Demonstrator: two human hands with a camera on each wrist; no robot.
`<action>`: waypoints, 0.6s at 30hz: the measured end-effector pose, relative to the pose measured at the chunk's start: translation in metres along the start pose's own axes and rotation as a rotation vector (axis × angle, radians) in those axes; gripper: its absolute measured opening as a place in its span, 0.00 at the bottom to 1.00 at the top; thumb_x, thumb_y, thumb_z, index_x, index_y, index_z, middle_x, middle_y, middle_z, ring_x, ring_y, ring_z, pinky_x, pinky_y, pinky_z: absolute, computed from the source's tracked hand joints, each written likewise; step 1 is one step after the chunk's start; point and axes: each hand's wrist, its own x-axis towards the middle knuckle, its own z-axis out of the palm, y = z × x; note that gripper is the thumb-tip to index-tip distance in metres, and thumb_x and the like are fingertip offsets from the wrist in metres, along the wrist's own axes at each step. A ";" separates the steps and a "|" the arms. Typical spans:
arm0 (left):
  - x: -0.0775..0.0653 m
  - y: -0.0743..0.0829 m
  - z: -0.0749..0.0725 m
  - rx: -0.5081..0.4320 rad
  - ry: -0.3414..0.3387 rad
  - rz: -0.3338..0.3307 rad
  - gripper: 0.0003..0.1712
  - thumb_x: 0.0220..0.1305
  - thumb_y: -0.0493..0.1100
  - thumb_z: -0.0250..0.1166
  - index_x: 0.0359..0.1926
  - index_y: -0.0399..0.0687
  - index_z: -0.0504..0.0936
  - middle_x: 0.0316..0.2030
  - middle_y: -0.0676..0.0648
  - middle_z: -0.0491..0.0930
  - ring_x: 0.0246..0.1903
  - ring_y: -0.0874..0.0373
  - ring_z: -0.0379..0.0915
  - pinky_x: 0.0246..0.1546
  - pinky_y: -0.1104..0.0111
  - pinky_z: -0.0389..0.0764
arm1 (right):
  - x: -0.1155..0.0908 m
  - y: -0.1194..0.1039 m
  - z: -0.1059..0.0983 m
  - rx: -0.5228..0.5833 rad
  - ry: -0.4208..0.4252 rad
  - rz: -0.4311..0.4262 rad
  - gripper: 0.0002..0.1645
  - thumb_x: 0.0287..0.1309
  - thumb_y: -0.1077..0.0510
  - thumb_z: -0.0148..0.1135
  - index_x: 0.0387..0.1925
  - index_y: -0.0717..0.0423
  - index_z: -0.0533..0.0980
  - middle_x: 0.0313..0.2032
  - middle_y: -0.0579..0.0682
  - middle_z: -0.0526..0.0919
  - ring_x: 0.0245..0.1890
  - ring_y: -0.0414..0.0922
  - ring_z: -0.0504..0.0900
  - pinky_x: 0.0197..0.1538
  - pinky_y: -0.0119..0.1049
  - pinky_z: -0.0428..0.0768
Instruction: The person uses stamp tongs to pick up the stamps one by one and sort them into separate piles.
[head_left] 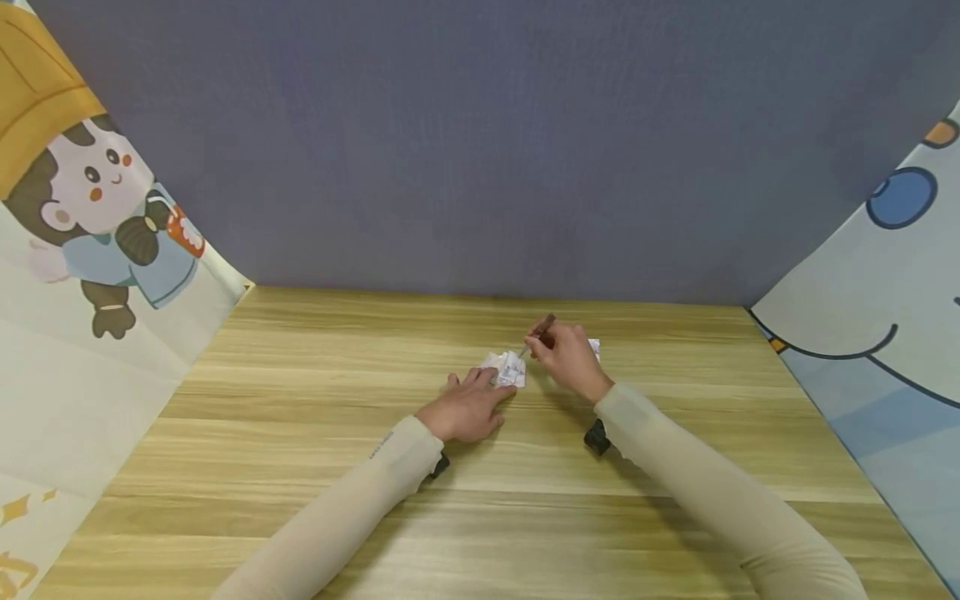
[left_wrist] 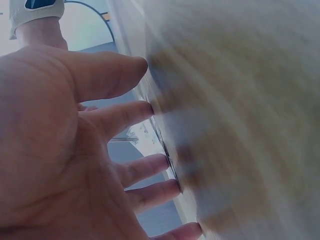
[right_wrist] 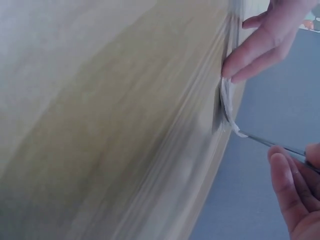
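Note:
My left hand lies palm down, its spread, straight fingers pressing a small creased white paper with printing on it against the table. My right hand pinches slim tweezers, brown at the upper end, between thumb and fingers. In the right wrist view the metal tip of the tweezers meets the raised edge of the paper, which curls up from the table. The left fingertips hold down the paper's near end. A second piece of printed paper shows partly behind the right hand.
The wood-grain table runs back to a dark grey-blue wall panel. Cartoon-printed sheets stand along the left side and the right side. Black wrist devices sit under both cream sleeves.

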 end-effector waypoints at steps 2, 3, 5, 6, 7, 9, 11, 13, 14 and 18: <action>0.000 0.000 0.000 -0.003 0.000 -0.001 0.30 0.69 0.53 0.54 0.71 0.61 0.61 0.71 0.43 0.50 0.69 0.46 0.44 0.60 0.43 0.54 | 0.000 0.000 -0.001 0.004 0.006 0.007 0.06 0.64 0.58 0.59 0.36 0.56 0.79 0.25 0.47 0.82 0.22 0.36 0.78 0.22 0.33 0.76; 0.000 0.000 0.000 -0.007 0.000 -0.002 0.30 0.69 0.53 0.54 0.71 0.61 0.61 0.71 0.43 0.50 0.69 0.46 0.44 0.60 0.43 0.53 | 0.000 0.000 -0.001 0.006 0.008 0.010 0.06 0.64 0.58 0.59 0.36 0.56 0.79 0.25 0.47 0.82 0.22 0.37 0.79 0.22 0.32 0.76; 0.000 0.001 0.000 -0.011 -0.002 -0.007 0.31 0.69 0.53 0.54 0.71 0.61 0.60 0.71 0.43 0.49 0.69 0.46 0.43 0.60 0.43 0.52 | 0.000 0.000 -0.001 0.017 0.009 0.007 0.05 0.63 0.59 0.60 0.35 0.57 0.79 0.24 0.46 0.82 0.22 0.38 0.79 0.22 0.33 0.76; 0.000 0.001 0.000 -0.016 -0.004 -0.011 0.31 0.69 0.53 0.54 0.71 0.60 0.60 0.71 0.43 0.49 0.69 0.46 0.43 0.61 0.42 0.52 | 0.000 0.000 -0.001 0.016 0.011 0.003 0.05 0.63 0.59 0.60 0.35 0.56 0.79 0.24 0.46 0.81 0.21 0.38 0.79 0.22 0.32 0.76; 0.000 0.001 0.000 -0.016 -0.006 -0.014 0.31 0.69 0.53 0.54 0.71 0.60 0.60 0.71 0.43 0.49 0.69 0.46 0.43 0.61 0.42 0.51 | 0.000 0.000 0.000 0.020 0.012 0.000 0.04 0.62 0.60 0.60 0.34 0.56 0.79 0.23 0.46 0.81 0.21 0.38 0.79 0.21 0.33 0.76; 0.000 0.001 0.000 -0.010 -0.007 -0.016 0.31 0.69 0.53 0.53 0.71 0.60 0.59 0.71 0.43 0.49 0.69 0.46 0.43 0.61 0.43 0.52 | 0.000 -0.001 0.000 0.014 0.019 -0.011 0.04 0.62 0.59 0.61 0.34 0.56 0.79 0.23 0.45 0.81 0.20 0.37 0.78 0.21 0.32 0.75; 0.000 0.002 0.000 -0.005 -0.004 -0.014 0.31 0.69 0.53 0.54 0.71 0.60 0.60 0.71 0.43 0.49 0.69 0.47 0.44 0.60 0.43 0.53 | 0.001 -0.001 0.000 0.006 0.028 -0.017 0.04 0.62 0.59 0.61 0.33 0.56 0.79 0.23 0.45 0.81 0.20 0.36 0.77 0.22 0.32 0.75; 0.000 0.002 -0.001 -0.001 -0.005 -0.011 0.31 0.69 0.53 0.54 0.71 0.60 0.60 0.71 0.43 0.49 0.69 0.47 0.44 0.60 0.43 0.54 | 0.001 -0.001 0.001 0.000 0.033 -0.013 0.04 0.62 0.59 0.61 0.33 0.56 0.79 0.23 0.46 0.81 0.20 0.36 0.77 0.22 0.32 0.75; 0.000 0.002 -0.001 -0.001 -0.007 -0.010 0.31 0.69 0.53 0.54 0.71 0.60 0.60 0.71 0.43 0.49 0.69 0.47 0.44 0.60 0.44 0.54 | 0.001 -0.001 0.001 0.001 0.031 -0.010 0.04 0.62 0.59 0.61 0.34 0.56 0.79 0.23 0.47 0.82 0.21 0.36 0.77 0.22 0.32 0.75; 0.000 0.002 -0.002 -0.006 -0.018 -0.009 0.31 0.69 0.53 0.53 0.71 0.60 0.60 0.71 0.44 0.49 0.69 0.46 0.43 0.60 0.44 0.53 | 0.002 0.000 0.000 0.025 0.005 0.017 0.05 0.63 0.59 0.60 0.35 0.57 0.79 0.24 0.49 0.82 0.22 0.38 0.79 0.22 0.32 0.76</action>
